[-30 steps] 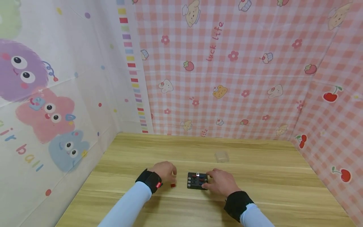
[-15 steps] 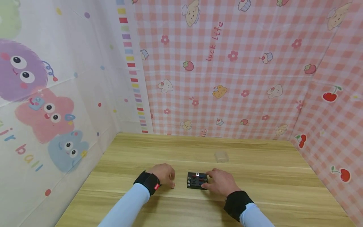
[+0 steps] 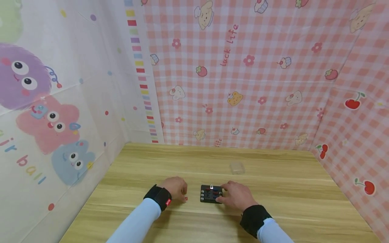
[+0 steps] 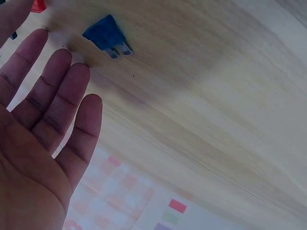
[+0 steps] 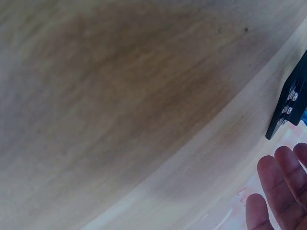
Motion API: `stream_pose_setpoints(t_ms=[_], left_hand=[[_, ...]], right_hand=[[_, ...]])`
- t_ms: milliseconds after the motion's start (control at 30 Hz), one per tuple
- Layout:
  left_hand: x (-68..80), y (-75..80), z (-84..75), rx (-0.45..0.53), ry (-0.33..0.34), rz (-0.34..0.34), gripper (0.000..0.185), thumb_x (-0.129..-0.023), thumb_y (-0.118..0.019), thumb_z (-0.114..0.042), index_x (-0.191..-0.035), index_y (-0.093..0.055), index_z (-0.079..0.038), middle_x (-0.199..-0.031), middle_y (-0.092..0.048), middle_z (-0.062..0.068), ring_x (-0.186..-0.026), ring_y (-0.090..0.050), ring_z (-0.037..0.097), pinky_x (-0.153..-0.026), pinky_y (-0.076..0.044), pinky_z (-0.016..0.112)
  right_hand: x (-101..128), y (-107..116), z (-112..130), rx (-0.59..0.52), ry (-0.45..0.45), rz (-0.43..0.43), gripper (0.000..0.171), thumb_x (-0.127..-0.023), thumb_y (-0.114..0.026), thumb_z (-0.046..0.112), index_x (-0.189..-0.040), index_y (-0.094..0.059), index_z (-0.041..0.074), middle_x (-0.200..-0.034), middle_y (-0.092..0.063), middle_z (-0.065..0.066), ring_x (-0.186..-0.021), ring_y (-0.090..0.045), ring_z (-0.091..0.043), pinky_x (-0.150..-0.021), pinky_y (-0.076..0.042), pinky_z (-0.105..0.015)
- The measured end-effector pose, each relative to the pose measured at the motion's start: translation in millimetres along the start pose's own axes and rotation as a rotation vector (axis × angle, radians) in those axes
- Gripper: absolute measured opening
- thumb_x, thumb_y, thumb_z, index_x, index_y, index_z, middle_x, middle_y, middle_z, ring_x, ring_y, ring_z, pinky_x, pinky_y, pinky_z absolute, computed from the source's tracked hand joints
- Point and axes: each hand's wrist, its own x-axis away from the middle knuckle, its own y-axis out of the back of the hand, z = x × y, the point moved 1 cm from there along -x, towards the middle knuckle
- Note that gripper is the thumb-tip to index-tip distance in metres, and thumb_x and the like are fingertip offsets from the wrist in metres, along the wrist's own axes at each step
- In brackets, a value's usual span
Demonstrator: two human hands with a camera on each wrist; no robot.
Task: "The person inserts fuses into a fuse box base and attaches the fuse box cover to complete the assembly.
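Head view: a person's 2 hands rest low on a wooden worktop (image 3: 273, 175) enclosed by printed cloth walls. The left hand (image 3: 176, 187) lies on the worktop with its fingers turned down toward a small red fuse (image 3: 186, 198), which sits just beside the fingertips; whether they touch it cannot be told at this size. In the left wrist view the same hand (image 4: 41, 129) shows 4 fingers (image 4: 64, 84) straight and spread, holding nothing. A blue blade fuse (image 4: 108, 38) with 2 metal prongs lies flat on the wood just beyond the fingertips, apart from them, and the red fuse (image 4: 38, 5) shows at the top edge.

The right hand (image 3: 237, 195) lies against the right side of a black fuse box (image 3: 210, 194), its fingers reaching along the box's far and near edges; the box sits flat on the worktop between the 2 hands, with red and blue fuses seated in its slots and a small pale part at its far edge. How tightly the hand holds the box cannot be told. The right wrist view shows only the fingertips (image 5: 280, 191) and a corner of the fuse box (image 5: 292, 103) with its row of screws.

A small clear plastic lid (image 3: 237, 167) lies farther back on the worktop, well apart from both hands.
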Motion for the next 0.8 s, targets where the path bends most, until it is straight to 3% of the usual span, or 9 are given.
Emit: stream_pose_setpoints(t_ms=[500,800], left_hand=[[2.5,-1.4,-5.7,-0.071,-0.038,-0.055,0.018,-0.078,-0.085,-0.025,-0.075,-0.069,-0.017,-0.072,-0.059,-0.010,-0.066,-0.049,0.009,-0.065,-0.044,0.028],[-0.3,-2.4,-3.3,-0.064,-0.074,-0.062,0.015,-0.076,-0.086,-0.023,-0.085,-0.075,-0.018,-0.072,-0.057,-0.011,-0.067,-0.049,0.008,-0.064,-0.044,0.027]], right_hand=[[0.0,-4.1,-1.6,0.010,-0.004,0.008,0.056,-0.078,-0.080,0.051,-0.117,-0.072,0.012,-0.099,-0.066,-0.002,-0.086,-0.061,-0.020,-0.078,-0.051,-0.045],[-0.3,-4.1,-1.2,0.003,-0.001,0.005,0.057,-0.078,-0.080,0.051,-0.118,-0.072,0.011,-0.099,-0.066,-0.002,-0.086,-0.061,-0.020,-0.079,-0.050,-0.045]])
